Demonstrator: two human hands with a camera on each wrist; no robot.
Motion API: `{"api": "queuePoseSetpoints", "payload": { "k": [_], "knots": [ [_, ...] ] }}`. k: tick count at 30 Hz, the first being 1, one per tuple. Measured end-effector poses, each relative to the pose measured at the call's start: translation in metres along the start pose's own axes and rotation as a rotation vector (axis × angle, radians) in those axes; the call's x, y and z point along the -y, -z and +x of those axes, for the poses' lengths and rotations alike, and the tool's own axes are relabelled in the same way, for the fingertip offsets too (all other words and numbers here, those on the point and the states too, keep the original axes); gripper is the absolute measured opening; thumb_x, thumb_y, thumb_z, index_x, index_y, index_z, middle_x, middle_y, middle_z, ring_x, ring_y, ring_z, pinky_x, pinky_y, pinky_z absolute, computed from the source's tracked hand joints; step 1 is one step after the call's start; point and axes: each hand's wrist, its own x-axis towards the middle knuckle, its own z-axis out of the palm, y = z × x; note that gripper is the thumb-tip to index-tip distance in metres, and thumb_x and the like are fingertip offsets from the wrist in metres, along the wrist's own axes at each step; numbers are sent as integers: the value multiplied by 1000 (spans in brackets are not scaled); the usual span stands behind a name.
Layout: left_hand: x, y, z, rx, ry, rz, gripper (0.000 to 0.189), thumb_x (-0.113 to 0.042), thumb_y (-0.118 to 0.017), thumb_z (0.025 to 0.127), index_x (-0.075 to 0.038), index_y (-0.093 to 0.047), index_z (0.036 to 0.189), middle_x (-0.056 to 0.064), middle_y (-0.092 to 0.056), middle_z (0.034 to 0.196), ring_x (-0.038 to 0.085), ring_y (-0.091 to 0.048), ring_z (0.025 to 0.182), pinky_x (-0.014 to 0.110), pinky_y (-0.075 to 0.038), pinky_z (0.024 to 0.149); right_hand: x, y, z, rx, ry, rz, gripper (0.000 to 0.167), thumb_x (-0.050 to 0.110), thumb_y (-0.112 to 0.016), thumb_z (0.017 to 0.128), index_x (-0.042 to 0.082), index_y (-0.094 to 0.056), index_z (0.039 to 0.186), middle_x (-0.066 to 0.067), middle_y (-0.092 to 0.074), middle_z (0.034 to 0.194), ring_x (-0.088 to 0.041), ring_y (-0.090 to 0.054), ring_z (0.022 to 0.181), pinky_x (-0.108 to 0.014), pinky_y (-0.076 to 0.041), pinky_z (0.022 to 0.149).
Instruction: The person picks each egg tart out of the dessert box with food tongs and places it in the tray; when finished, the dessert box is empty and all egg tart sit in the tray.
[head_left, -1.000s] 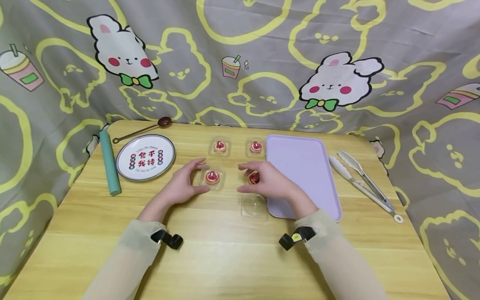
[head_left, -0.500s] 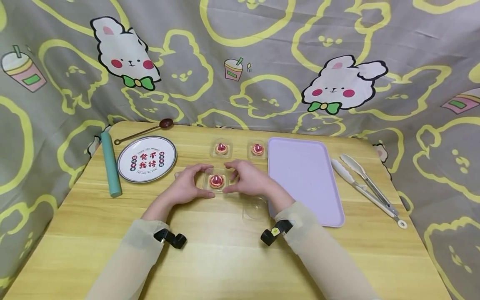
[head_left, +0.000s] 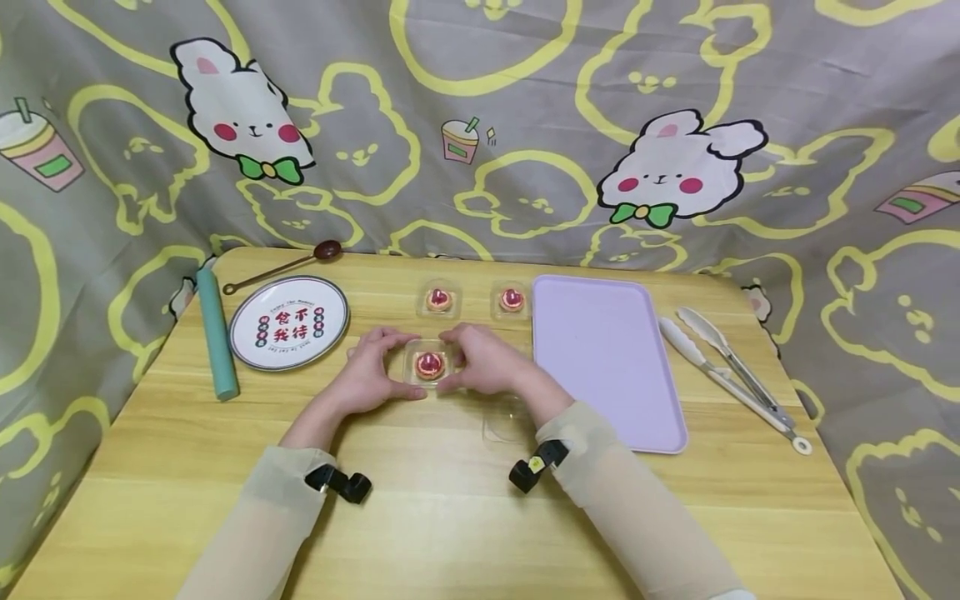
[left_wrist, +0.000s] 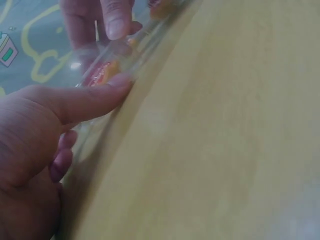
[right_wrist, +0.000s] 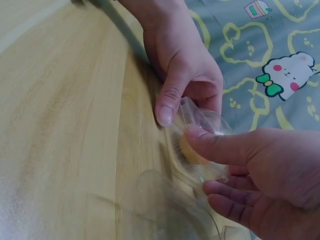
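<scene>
1. Head view, centre of the frame: a clear box (head_left: pixel 430 348) holding a red-topped tart (head_left: pixel 430 367) sits between the left hand (head_left: pixel 366 373) and the right hand (head_left: pixel 486 360).
2. Left fingers and thumb curve round the box's left side, gripping it; in the left wrist view, the thumb tip touches its edge.
3. Right thumb and fingers pinch the opposite side; the right wrist view shows that thumb against the clear plastic.
4. Upper centre: two more boxed tarts (head_left: pixel 438 298) stand side by side on the table (head_left: pixel 420 517).
5. Left of centre: a plate (head_left: pixel 290 323) reads 食不 over 我待 in red, with "Enjoy the Moment" arched above; the badges' characters are too small to read.
6. Beyond the plate lies a spoon (head_left: pixel 327 250); at its left, a teal rod (head_left: pixel 217 333).
7. Right: a lilac tray (head_left: pixel 607 358), then tongs (head_left: pixel 750 382).
8. Right wrist mount (head_left: pixel 528 468): yellow sticker, illegible.
</scene>
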Motion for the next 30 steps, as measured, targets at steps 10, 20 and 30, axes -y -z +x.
{"api": "queuePoseSetpoints", "payload": {
  "k": [10, 20, 30],
  "knots": [
    [-1, 1, 2, 28, -43, 67, 84, -39, -103, 65, -11, -69, 137, 4, -62, 123, 30, -52, 124, 56, -27, 102, 3, -1, 4, 15, 4, -75, 93, 30, -97, 78, -7, -51, 151, -8, -62, 111, -19, -58, 94, -32, -53, 85],
    [0, -3, 4, 3, -64, 69, 80, -40, -104, 62, -13, -72, 130, -1, -63, 114, 27, -54, 116, 50, -28, 97, 4, -4, 2, -39, -35, -74, 93, 27, -102, 69, -2, -58, 145, -9, -62, 126, -24, -61, 114, -39, -50, 108],
    [0, -4, 1, -12, -71, 66, 79, -36, -104, 62, -12, -73, 130, -1, -64, 114, 28, -53, 115, 50, -28, 96, 4, -8, 4, -67, -61, -20, 87, 24, -104, 63, -1, -63, 135, -8, -59, 124, -21, -59, 109, -37, -51, 106]
  ]
}}
